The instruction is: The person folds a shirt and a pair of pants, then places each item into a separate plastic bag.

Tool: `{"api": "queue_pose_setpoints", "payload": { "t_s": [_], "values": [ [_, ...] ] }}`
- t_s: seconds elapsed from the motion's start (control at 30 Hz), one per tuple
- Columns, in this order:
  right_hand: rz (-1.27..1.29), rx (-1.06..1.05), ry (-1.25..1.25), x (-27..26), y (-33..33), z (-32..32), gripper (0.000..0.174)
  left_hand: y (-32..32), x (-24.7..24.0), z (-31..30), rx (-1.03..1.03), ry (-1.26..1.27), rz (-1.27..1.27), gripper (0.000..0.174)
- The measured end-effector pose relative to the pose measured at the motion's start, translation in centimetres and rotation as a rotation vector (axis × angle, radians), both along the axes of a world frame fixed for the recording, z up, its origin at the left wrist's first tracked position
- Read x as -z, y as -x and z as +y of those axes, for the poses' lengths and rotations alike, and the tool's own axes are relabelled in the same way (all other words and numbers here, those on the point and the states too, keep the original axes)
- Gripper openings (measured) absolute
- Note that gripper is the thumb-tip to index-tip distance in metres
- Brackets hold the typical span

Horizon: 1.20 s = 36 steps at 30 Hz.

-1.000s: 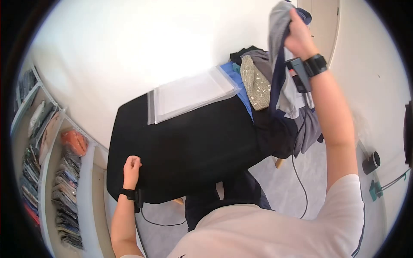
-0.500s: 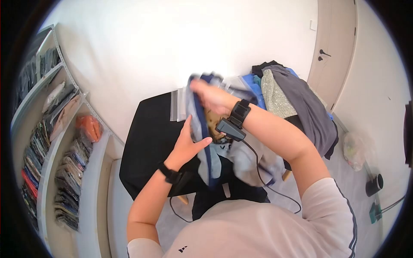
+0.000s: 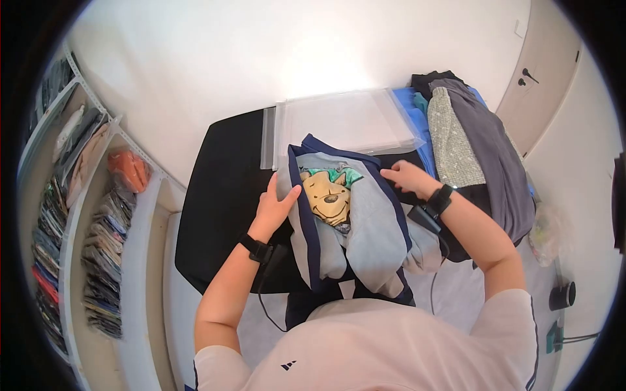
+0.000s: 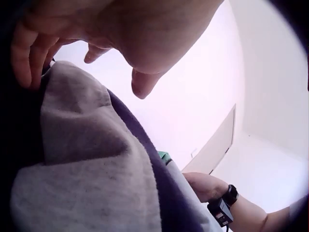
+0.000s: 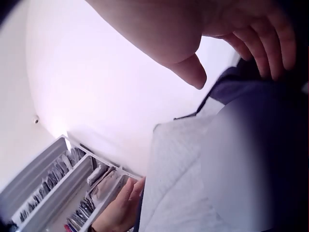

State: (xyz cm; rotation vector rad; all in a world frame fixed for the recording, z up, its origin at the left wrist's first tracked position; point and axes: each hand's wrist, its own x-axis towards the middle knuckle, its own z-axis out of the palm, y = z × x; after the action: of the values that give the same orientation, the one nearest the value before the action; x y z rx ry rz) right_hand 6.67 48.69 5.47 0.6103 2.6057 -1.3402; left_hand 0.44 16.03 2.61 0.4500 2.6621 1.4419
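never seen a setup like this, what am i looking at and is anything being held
There is no machine here, just a person's two bare hands. The wide view looks down from a camera worn on the head; the two close views come from one camera on each wrist. On the black table lies a grey and navy garment with a yellow cartoon print, clear plastic sleeves beyond it and piled clothes to the right. The left hand and right hand are at its opposite edges, thumbs apart from fingers, so neither seems to grip it.
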Motion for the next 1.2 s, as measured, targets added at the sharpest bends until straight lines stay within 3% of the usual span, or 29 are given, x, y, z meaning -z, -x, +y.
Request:
{"api": "queue_pose_setpoints", "payload": {
  "t_s": [0.13,0.2,0.23,0.33,0.37,0.4,0.47,0.53,0.6,0.67,0.7,0.77,0.8,0.83,0.9,0.93,1.0,1.13,1.2],
  "values": [
    [-0.131,-0.032,0.182,0.9,1.0,-0.7,0.044,1.5,0.0,1.4,-0.055,0.133,-0.012,0.098],
    [-0.167,-0.03,0.215,1.7,1.6,-0.3,0.039,1.3,-0.4,2.5,-0.023,0.417,-0.001,0.094],
    [-0.165,-0.058,0.272,2.0,1.8,0.1,0.034,0.8,-1.2,2.8,-0.005,0.477,0.0,0.082],
    [-0.072,-0.089,0.36,1.7,1.2,0.0,0.021,2.1,1.2,3.0,-0.026,0.548,0.051,0.072],
    [0.016,-0.032,0.438,1.7,0.8,0.2,0.02,2.7,2.0,2.7,-0.009,0.556,0.099,0.051],
    [0.104,0.027,0.512,1.0,0.2,-0.2,0.019,3.0,2.3,2.2,0.059,0.531,0.23,0.032],
    [0.236,0.088,0.496,-1.1,-0.9,-0.2,0.021,2.7,1.0,1.3,-0.026,0.338,0.302,0.025],
    [0.352,0.182,0.41,-6.8,-4.3,-2.1,0.022,2.3,-1.2,-0.2,-0.064,0.067,0.353,0.019],
    [0.516,0.187,0.292,-8.7,-5.6,-0.5,0.027,1.0,-4.9,-1.7,-0.09,-0.035,0.374,0.017],
    [0.806,0.123,0.392,-9.2,-5.5,2.7,0.03,-1.0,-9.0,-3.1,-0.163,-0.225,0.343,0.02],
    [0.878,0.138,0.377,-11.3,-7.2,1.3,0.029,-2.2,-11.5,-3.9,-0.239,-0.246,0.243,0.021],
    [0.964,0.144,0.358,-15.4,-10.6,-0.4,0.028,-3.5,-14.9,-6.0,-0.161,-0.515,0.278,0.03],
    [1.08,0.076,0.16,-16.3,-11.6,-0.5,0.026,-3.8,-16.3,-7.4,-0.11,-0.542,0.315,0.033],
    [1.192,0.01,-0.041,-17.0,-12.5,-0.6,0.025,-3.5,-17.6,-8.9,-0.145,-0.459,0.411,0.034],
    [1.282,-0.031,-0.158,-18.1,-14.2,-1.5,0.025,-5.0,-21.2,-10.6,-0.355,-0.053,0.767,0.035],
    [1.352,-0.068,-0.279,-18.7,-14.9,-2.0,0.025,-5.0,-23.0,-11.8,-0.372,0.021,0.879,0.035],
    [1.387,-0.082,-0.277,-20.5,-16.2,-3.3,0.024,-5.6,-26.5,-13.5,-0.424,0.079,1.058,0.033],
    [1.427,-0.073,0.022,-21.7,-16.3,-6.2,0.024,-6.5,-32.3,-18.1,-0.197,0.145,0.96,0.024],
    [1.248,-0.053,0.324,-20.5,-16.6,-7.8,0.025,-6.6,-33.5,-19.4,-0.196,0.236,0.908,0.019]
  ]
}}
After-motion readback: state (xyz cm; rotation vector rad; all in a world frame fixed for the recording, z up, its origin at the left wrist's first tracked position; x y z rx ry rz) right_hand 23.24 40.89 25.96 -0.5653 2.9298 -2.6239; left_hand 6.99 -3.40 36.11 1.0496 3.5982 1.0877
